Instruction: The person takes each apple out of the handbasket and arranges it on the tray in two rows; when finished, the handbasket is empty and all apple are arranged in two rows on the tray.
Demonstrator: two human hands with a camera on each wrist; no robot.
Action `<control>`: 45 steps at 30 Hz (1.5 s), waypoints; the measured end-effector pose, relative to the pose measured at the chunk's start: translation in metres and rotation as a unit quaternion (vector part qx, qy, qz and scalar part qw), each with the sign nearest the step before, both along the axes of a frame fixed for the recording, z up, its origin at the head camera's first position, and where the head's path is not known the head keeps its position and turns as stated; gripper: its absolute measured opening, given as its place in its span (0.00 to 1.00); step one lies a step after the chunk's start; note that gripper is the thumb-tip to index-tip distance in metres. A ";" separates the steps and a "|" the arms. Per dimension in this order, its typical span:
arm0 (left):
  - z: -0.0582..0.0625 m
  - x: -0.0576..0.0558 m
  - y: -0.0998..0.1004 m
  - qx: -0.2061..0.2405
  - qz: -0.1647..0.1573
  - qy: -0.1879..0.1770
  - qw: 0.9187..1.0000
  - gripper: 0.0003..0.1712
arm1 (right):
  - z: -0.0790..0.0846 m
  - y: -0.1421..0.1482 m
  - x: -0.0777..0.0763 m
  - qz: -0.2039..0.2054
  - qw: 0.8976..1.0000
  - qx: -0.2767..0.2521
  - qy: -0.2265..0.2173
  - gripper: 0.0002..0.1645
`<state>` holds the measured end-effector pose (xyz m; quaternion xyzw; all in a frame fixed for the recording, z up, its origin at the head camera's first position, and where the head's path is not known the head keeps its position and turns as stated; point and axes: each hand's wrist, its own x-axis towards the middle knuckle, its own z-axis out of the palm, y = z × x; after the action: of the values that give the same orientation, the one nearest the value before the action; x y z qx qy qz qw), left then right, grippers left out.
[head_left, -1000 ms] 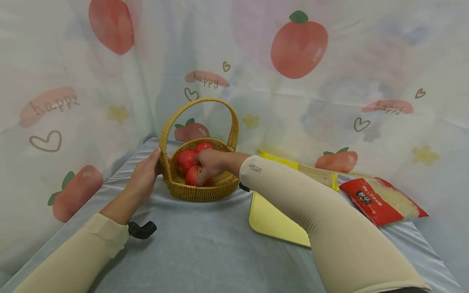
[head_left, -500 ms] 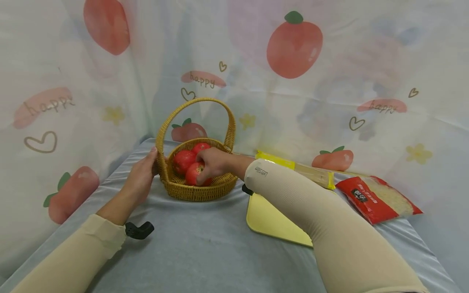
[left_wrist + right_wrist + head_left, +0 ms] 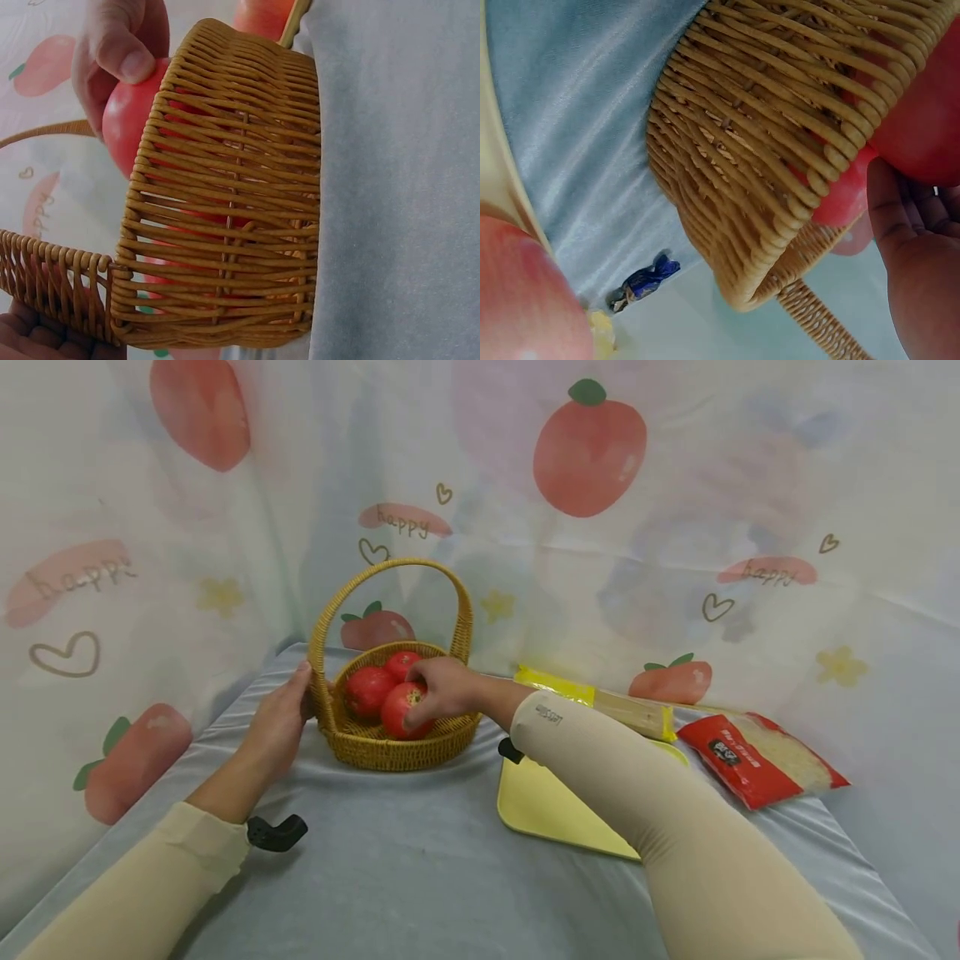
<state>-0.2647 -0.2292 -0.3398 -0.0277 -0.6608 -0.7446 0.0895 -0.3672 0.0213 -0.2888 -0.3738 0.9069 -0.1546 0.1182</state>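
inside the basket [image 3: 397, 758], toward six o'clock, the right hand [image 3: 446, 687] curls round a red fruit [image 3: 399, 708] — likely firm, slick, best cupped by its sides — while the left hand [image 3: 277, 720] grips the handle [image 3: 318, 672] at nine.

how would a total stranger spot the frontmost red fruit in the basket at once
On the grey-blue cloth, find the wicker basket with a tall arched handle. Inside it, in the head view, the frontmost red fruit sits closest to the near rim. Unlike the two other red fruits farther back, it is the one that the right hand grips.
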 end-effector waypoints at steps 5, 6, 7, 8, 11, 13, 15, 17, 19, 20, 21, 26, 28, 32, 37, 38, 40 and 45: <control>-0.002 0.000 0.000 0.011 -0.005 0.000 1.000 0.24 | 0.003 0.011 0.001 -0.013 0.999 -0.031 -0.021 0.40; -0.002 0.000 0.000 0.013 -0.007 0.000 1.000 0.24 | 0.003 0.014 0.002 -0.016 0.999 -0.038 -0.024 0.39; -0.002 0.000 0.000 0.014 -0.008 0.000 1.000 0.24 | 0.004 0.016 0.002 -0.019 0.999 -0.044 -0.026 0.39; -0.002 0.000 0.000 0.016 -0.009 0.000 1.000 0.24 | 0.005 0.018 0.003 -0.022 0.998 -0.052 -0.029 0.38; -0.001 0.000 0.000 0.018 -0.012 0.000 1.000 0.24 | 0.008 0.024 0.004 -0.028 0.996 -0.072 -0.038 0.37; -0.001 0.000 0.000 0.020 -0.012 -0.001 1.000 0.24 | 0.009 0.028 0.004 -0.031 0.995 -0.081 -0.039 0.37; 0.000 0.000 0.000 0.023 -0.013 -0.002 1.000 0.24 | 0.010 0.032 0.004 -0.033 0.995 -0.087 -0.037 0.37; 0.000 0.000 0.000 0.023 -0.013 -0.003 1.000 0.25 | 0.010 0.034 0.004 -0.037 0.995 -0.091 -0.034 0.37; -0.001 0.000 0.000 0.020 -0.013 -0.004 1.000 0.26 | 0.011 0.037 0.003 -0.043 0.993 -0.100 -0.035 0.37; -0.001 0.000 0.000 0.021 -0.013 -0.004 1.000 0.26 | 0.012 0.038 0.004 -0.045 0.993 -0.105 -0.034 0.36; -0.001 0.000 0.000 0.023 -0.013 -0.004 1.000 0.26 | 0.013 0.040 0.004 -0.048 0.992 -0.111 -0.036 0.36; -0.001 0.001 -0.001 0.022 -0.014 -0.006 1.000 0.25 | 0.018 0.051 0.005 -0.057 0.988 -0.142 -0.034 0.35; 0.000 0.001 -0.001 0.017 -0.015 -0.004 1.000 0.25 | 0.019 0.056 0.006 -0.063 0.986 -0.152 -0.032 0.35; 0.001 0.001 -0.001 0.019 -0.015 -0.005 1.000 0.25 | 0.019 0.066 0.010 -0.074 0.980 -0.178 -0.043 0.34; 0.001 0.001 0.000 0.027 -0.014 -0.007 1.000 0.24 | 0.019 0.077 0.016 -0.081 0.974 -0.203 -0.059 0.33; 0.001 0.001 0.000 0.024 -0.014 -0.006 1.000 0.24 | 0.018 0.078 0.017 -0.082 0.973 -0.206 -0.060 0.33; 0.001 0.001 0.000 0.023 -0.014 -0.005 1.000 0.24 | 0.018 0.082 0.018 -0.085 0.971 -0.213 -0.061 0.32; 0.001 0.001 0.000 0.028 -0.016 -0.003 0.999 0.23 | 0.017 0.090 0.021 -0.085 0.967 -0.232 -0.064 0.33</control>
<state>-0.2632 -0.2294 -0.3393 -0.0331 -0.6395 -0.7643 0.0765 -0.3458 0.1117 -0.2721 -0.3022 0.8649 -0.3941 0.0727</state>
